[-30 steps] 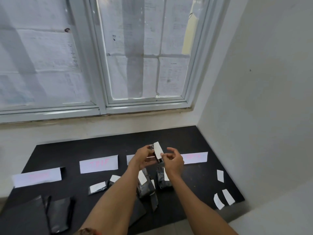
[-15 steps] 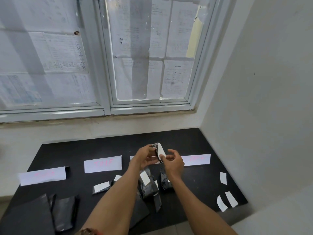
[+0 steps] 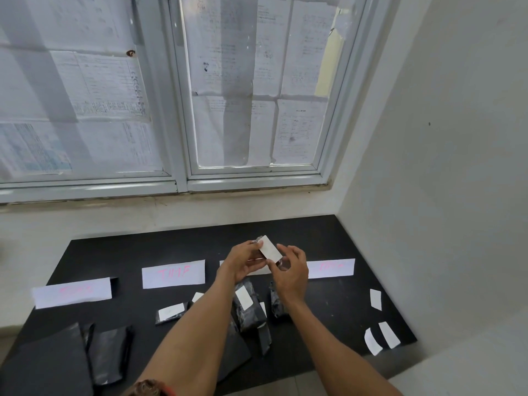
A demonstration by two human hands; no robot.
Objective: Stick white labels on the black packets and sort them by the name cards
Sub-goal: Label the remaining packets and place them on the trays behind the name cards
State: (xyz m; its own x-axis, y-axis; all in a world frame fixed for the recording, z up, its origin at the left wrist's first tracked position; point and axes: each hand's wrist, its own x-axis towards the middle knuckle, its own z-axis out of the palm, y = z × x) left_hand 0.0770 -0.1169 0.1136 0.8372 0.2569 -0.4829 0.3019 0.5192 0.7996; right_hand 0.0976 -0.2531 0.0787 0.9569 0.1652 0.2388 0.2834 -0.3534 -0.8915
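My left hand [image 3: 243, 261] holds a small black packet [image 3: 259, 240] up above the black mat [image 3: 323, 238], and a white label [image 3: 271, 248] lies on its face. My right hand [image 3: 291, 270] touches the label's lower right side with its fingertips. Several name cards with pink writing lie in a row: one at far left [image 3: 71, 292], one [image 3: 173, 273] left of my hands, one [image 3: 331, 268] to the right, and another mostly hidden behind my hands. Labelled black packets [image 3: 248, 305] lie below my hands, another [image 3: 171, 312] to their left.
Three loose white labels [image 3: 375, 299] [image 3: 388, 334] [image 3: 372, 341] lie near the mat's right edge. Larger black bags [image 3: 105, 352] sit at the near left corner. A white wall stands close on the right, a papered window [image 3: 251, 81] behind.
The label has turned flatter onto the packet's face and my right fingers have slid to its lower edge. The camera has tilted and shifted slightly, so the view sits higher.
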